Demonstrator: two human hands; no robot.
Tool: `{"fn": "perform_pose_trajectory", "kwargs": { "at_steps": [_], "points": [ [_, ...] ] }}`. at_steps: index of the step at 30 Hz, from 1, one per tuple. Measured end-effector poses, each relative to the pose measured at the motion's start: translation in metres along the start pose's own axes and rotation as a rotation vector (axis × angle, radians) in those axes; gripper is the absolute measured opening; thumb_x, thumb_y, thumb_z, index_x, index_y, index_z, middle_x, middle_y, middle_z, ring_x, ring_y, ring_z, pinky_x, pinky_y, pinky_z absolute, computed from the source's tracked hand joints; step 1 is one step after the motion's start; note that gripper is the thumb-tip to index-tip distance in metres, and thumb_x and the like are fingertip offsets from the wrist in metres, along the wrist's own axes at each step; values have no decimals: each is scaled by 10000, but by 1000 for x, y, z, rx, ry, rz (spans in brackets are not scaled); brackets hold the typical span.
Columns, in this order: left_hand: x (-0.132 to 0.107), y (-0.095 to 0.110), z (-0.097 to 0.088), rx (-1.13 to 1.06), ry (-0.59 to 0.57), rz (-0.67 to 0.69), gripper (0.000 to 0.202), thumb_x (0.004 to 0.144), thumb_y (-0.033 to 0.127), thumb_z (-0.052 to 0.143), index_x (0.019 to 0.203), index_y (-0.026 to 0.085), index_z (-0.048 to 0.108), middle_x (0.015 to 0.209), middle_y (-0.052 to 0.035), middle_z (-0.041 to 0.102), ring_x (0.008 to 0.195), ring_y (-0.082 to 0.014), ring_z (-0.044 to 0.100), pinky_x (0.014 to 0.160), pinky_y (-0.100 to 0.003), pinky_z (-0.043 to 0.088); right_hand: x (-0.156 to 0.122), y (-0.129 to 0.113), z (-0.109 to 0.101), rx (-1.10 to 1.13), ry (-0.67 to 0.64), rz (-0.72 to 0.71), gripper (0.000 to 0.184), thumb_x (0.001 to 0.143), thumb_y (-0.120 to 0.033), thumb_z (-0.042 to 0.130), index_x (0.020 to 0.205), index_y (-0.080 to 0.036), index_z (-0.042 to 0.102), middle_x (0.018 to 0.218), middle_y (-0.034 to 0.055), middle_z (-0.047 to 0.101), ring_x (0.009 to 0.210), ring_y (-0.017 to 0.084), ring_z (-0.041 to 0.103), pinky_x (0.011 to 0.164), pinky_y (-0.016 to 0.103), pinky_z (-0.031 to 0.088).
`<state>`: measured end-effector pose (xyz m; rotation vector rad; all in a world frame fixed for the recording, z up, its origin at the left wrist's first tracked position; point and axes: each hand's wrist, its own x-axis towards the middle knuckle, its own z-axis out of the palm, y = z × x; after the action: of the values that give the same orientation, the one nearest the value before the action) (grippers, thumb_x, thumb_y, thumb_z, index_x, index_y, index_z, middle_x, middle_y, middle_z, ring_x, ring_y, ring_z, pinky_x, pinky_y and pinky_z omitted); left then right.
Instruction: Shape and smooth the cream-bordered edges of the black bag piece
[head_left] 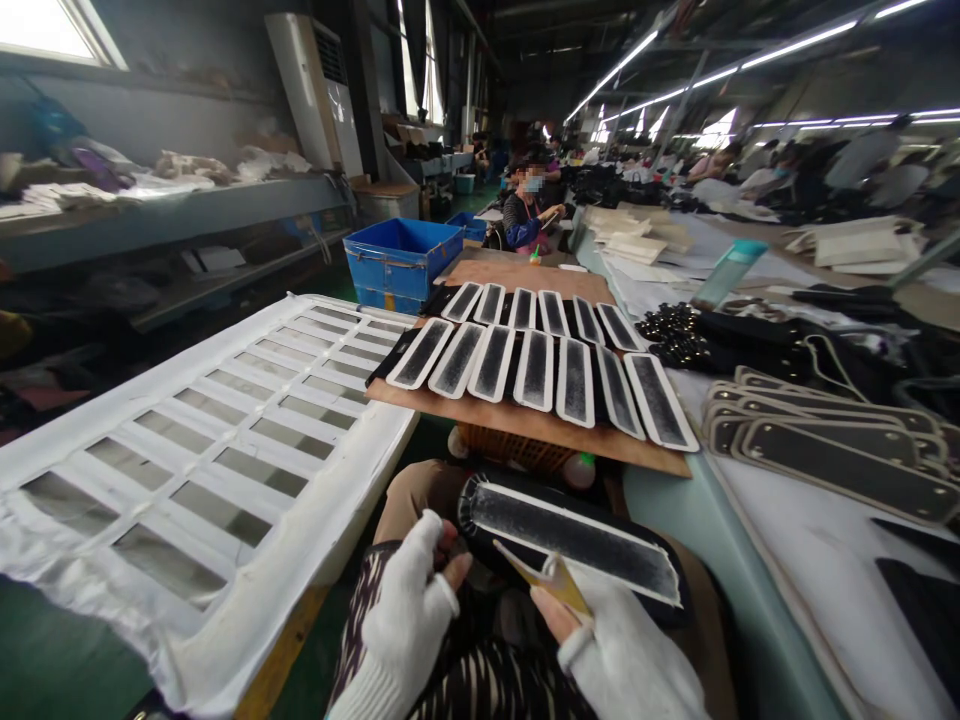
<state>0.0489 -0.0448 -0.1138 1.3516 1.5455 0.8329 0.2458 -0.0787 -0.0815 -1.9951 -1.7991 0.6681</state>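
Note:
My left hand [416, 600], in a white fingerless glove, pinches the near left end of a long black strip with a pale glued border [570, 540] that lies across my lap. My right hand [600, 640], also gloved, grips a small yellow-handled brush [544, 580] whose tip rests on the strip's lower edge. Ahead of my knees a wooden board [525, 425] carries two rows of several similar black strips with white borders [536, 370].
A white slotted frame [217, 440] slopes at my left. A stack of black cut pieces [832, 440] lies on the pale table at right, beside dark hardware [675, 335]. A blue crate [401, 260] stands behind the board. A seated person [525, 210] works further back.

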Motion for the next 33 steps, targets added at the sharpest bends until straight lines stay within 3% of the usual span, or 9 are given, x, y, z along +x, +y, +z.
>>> {"fn": "perform_pose_trajectory", "kwargs": {
  "at_steps": [2,4,7,9,13,20,24,28,33],
  "points": [
    [17,-5,-2,-109,29,38,639,814,506,615,1311,116,517,1322,-177,620,1257,-331,567,1098,-432,435,6,-11,-8,-142,-18,16,175,877,-385,570,830,-336,731,882,30,751,883,301,708,685,363,532],
    [26,-10,0,-223,-68,88,725,837,484,622,1416,100,415,1449,-178,530,1367,-315,476,1164,-413,372,13,-18,-12,-265,-61,-2,178,897,-360,558,862,-344,731,898,12,756,891,294,711,725,376,533],
    [29,-14,4,-358,-213,114,712,877,460,601,1458,121,368,1493,-145,498,1398,-291,442,1194,-396,339,22,-21,-14,-378,-107,-60,234,933,-373,535,1038,-351,743,983,8,769,921,270,719,780,366,541],
    [28,-16,7,-398,-231,118,739,869,463,608,1466,116,346,1509,-145,479,1414,-291,417,1221,-413,293,25,-22,-16,-413,-77,-66,269,928,-378,557,1124,-339,737,1049,29,766,939,262,720,802,352,541],
    [28,-15,11,-432,-236,115,718,881,437,610,1459,106,343,1497,-150,491,1413,-284,416,1235,-414,263,26,-29,-22,-484,-17,-93,230,915,-339,603,1090,-342,752,1044,23,769,838,222,724,763,305,534],
    [24,4,20,-690,-153,7,632,837,361,651,1392,151,432,1398,-109,588,1319,-289,519,1143,-374,402,28,-25,-16,-477,-23,-90,179,879,-385,617,949,-313,765,996,43,770,784,237,710,717,312,538],
    [27,0,29,-685,-83,-43,647,790,359,673,1354,129,454,1330,-122,631,1235,-295,585,1085,-351,451,38,-23,-17,-448,-138,-105,223,877,-386,572,975,-316,760,1012,57,765,820,261,710,738,342,535],
    [30,-4,34,-615,-33,-60,631,766,379,621,1334,132,498,1291,-128,658,1181,-311,626,1025,-357,504,56,-34,-30,-446,-259,9,235,848,-425,613,993,-312,758,944,62,763,873,278,705,739,343,502],
    [29,-2,38,-585,48,-41,596,757,363,601,1304,135,535,1226,-121,687,1162,-316,628,1010,-376,515,70,-36,-41,-472,-260,38,308,837,-521,633,970,-257,721,937,70,737,839,272,692,695,344,447]
  ]
}}
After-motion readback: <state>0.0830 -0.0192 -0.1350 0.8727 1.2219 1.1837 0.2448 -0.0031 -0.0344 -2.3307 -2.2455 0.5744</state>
